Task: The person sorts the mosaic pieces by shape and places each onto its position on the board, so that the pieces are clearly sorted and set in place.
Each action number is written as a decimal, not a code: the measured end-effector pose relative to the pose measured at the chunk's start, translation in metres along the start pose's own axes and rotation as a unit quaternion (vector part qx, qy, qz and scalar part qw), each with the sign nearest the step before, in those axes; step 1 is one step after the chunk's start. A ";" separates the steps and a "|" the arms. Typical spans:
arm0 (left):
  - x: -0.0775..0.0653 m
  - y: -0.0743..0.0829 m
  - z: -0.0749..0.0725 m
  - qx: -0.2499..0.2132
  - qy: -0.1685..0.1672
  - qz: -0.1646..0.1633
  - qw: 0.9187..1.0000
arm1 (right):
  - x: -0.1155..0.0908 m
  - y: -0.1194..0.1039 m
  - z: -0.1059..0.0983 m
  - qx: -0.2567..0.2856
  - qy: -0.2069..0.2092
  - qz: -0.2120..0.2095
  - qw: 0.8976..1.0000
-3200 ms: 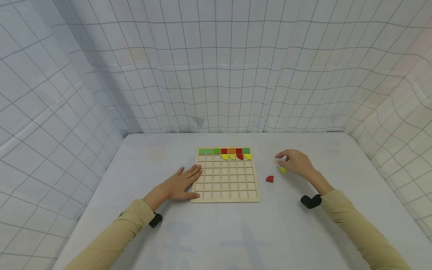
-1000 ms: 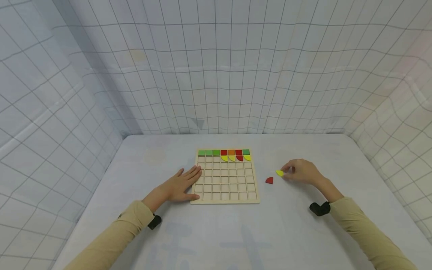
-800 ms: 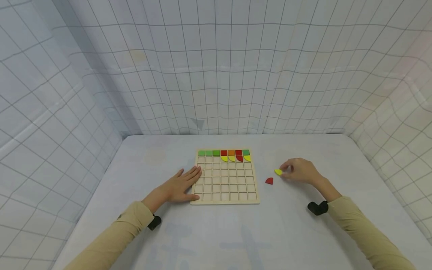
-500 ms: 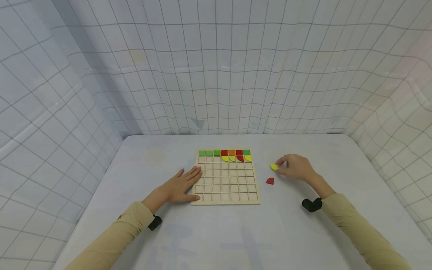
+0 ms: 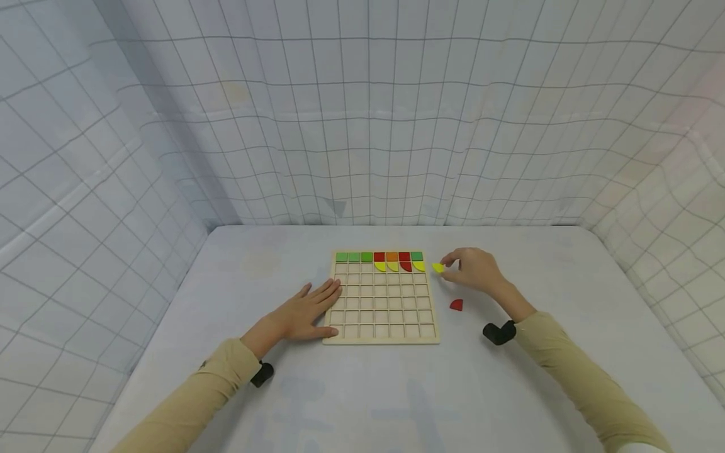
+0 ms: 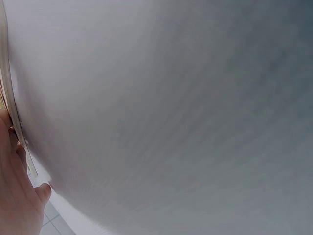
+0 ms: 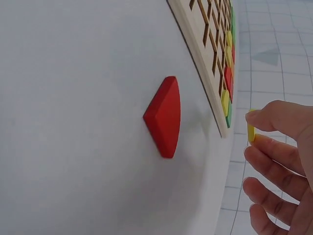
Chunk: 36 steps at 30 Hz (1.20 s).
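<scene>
My right hand [image 5: 476,269] pinches a yellow quarter-circle piece [image 5: 438,268] between thumb and fingers, just off the upper right edge of a wooden grid board [image 5: 381,343]. In the right wrist view that yellow piece [image 7: 251,128] is seen edge-on at the fingertips. My left hand [image 5: 303,313] lies flat with fingers spread over the board's left edge. Square tiles [image 5: 392,257] in green, red and orange fill the board's far row. Below them, toward the right, sit yellow and red quarter-circle pieces [image 5: 405,267]. A loose red quarter-circle piece [image 7: 164,118] rests on the table beside the board.
A white cloth covers the table [image 5: 362,396]. White curtains [image 5: 362,126] with a dark grid pattern stand behind and on both sides. A black wrist camera [image 5: 499,333] sits under the right wrist, and another black camera [image 5: 262,374] is at the left wrist.
My right hand has picked up the yellow quarter-circle piece from the table and carried it left and away toward the board's upper right edge. The left hand has stayed on the board.
</scene>
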State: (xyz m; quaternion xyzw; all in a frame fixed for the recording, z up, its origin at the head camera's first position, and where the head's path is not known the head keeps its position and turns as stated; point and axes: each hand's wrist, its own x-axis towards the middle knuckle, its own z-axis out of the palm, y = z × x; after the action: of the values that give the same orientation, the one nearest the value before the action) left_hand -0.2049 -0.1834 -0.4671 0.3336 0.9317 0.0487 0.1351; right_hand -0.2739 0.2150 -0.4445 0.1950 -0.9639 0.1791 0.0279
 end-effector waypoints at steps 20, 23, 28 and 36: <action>0.000 0.002 -0.003 -0.001 0.000 0.005 1.000 | 0.037 -0.054 0.015 0.009 -0.004 -0.032 0.999; 0.000 0.002 -0.003 0.000 0.002 0.005 1.000 | 0.041 -0.061 0.019 0.012 -0.009 -0.026 1.000; 0.000 0.002 -0.002 -0.001 0.003 0.006 1.000 | 0.046 -0.070 0.026 0.016 -0.014 -0.024 0.999; 0.000 0.003 -0.003 0.001 0.004 0.009 1.000 | 0.054 -0.080 0.033 0.017 -0.019 -0.040 0.999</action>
State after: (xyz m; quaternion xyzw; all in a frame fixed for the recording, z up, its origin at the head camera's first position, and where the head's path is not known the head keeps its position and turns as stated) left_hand -0.2037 -0.1816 -0.4639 0.3418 0.9293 0.0506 0.1304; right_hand -0.2925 0.1142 -0.4422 0.2368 -0.9526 0.1904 0.0135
